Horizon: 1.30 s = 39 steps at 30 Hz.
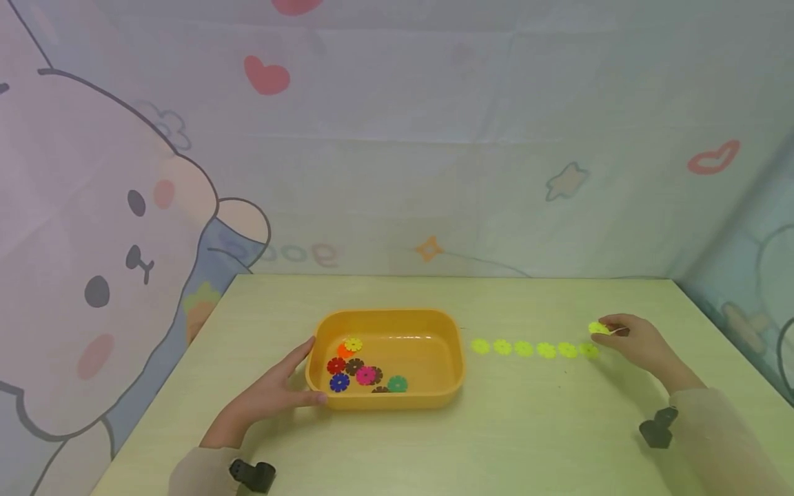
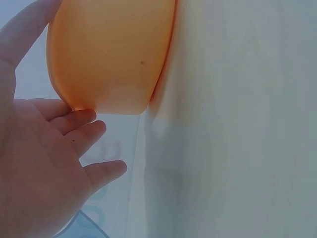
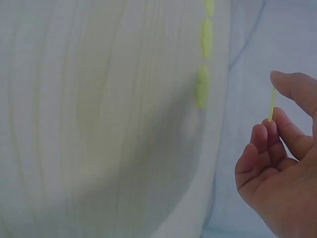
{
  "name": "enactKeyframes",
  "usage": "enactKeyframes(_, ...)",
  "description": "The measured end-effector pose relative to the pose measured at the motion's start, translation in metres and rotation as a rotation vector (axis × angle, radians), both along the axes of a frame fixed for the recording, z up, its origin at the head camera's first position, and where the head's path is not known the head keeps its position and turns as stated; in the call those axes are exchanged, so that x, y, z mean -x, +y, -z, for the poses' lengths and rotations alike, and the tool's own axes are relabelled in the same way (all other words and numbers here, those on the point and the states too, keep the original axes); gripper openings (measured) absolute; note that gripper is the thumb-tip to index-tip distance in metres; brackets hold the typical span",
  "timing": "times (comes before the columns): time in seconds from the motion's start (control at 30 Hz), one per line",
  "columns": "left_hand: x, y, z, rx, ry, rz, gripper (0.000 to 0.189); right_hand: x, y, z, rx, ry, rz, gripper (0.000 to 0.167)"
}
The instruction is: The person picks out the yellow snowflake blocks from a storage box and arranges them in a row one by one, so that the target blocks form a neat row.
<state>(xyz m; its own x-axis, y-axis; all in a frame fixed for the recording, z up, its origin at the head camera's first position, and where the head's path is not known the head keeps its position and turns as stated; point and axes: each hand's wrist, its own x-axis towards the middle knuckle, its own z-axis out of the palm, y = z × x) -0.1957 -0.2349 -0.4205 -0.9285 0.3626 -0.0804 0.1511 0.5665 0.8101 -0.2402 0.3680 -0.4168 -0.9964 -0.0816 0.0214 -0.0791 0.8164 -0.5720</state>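
Observation:
In the head view my right hand (image 1: 635, 344) pinches a yellow-green snowflake disc (image 1: 598, 328) between thumb and fingers, above the table. Seen edge-on, that disc (image 3: 272, 105) is thin and clear of the table in the right wrist view. A row of several matching discs (image 1: 524, 348) lies below and to the left of this hand. My left hand (image 1: 273, 393) grips the left end of a yellow plastic basin (image 1: 434, 401), thumb at the front corner, fingers at the left side. Close up, some fingertips (image 2: 86, 115) touch the basin wall while the little finger sticks out.
Inside the basin, mostly toward its left, lie several loose snowflake discs, among them a red one (image 1: 336, 366), a blue one (image 1: 339, 382), a pink one (image 1: 366, 375) and a green one (image 1: 397, 384). A printed cloth (image 1: 397, 172) hangs behind the pale wooden table (image 1: 496, 448).

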Motion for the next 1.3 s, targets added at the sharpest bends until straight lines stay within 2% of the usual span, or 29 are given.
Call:
enactKeyframes(0.4,0.000,0.001,0.001,0.005,0.003,-0.001,0.106,0.000,0.028,0.019,-0.029,-0.055,0.044,0.060)
enactKeyframes(0.6,0.000,0.001,0.002,0.004,-0.001,0.001,0.106,-0.003,0.031,0.019,-0.032,-0.091,0.050,0.060)
enactKeyframes(0.8,0.000,0.002,0.000,0.019,-0.013,-0.013,0.107,0.002,0.035,0.024,-0.037,-0.112,0.030,0.059)
enactKeyframes(1.3,0.000,0.001,0.000,0.008,0.011,0.004,0.106,0.005,0.036,0.026,-0.018,-0.193,0.003,0.064)
